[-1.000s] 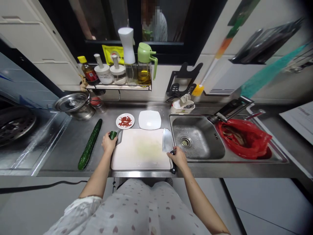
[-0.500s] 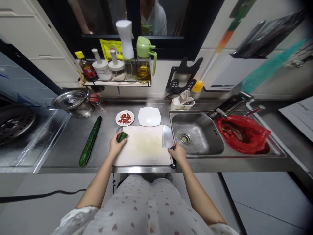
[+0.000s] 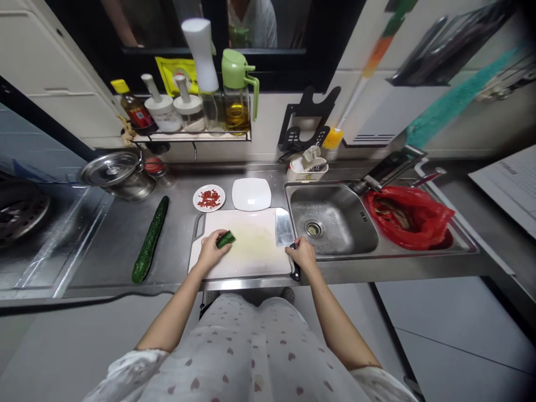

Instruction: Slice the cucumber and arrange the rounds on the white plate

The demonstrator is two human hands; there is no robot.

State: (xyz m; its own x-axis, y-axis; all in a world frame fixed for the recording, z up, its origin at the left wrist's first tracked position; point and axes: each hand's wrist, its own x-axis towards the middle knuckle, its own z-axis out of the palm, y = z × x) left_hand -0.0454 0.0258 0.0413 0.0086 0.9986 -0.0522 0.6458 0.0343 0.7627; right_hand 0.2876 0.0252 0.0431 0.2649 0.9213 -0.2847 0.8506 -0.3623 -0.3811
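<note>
Head view: a long cucumber (image 3: pixel 151 240) is seen at left on the bench (image 3: pixel 104 245), apparently whole; over the pale, green-stained cutting board (image 3: pixel 251 263), a short cucumber piece (image 3: pixel 226 239) is gripped in the left hand (image 3: pixel 211 249). At the board's right edge a knife (image 3: pixel 285 229) is laid flat, its handle grasped by the right hand (image 3: pixel 305 254); one piece, it seems, is already cut short, the long one left untouched.

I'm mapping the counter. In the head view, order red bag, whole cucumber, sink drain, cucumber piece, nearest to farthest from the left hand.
1. Cucumber piece: in the left hand.
2. Whole cucumber: left side.
3. Sink drain: right side.
4. Red bag: far right.
</note>
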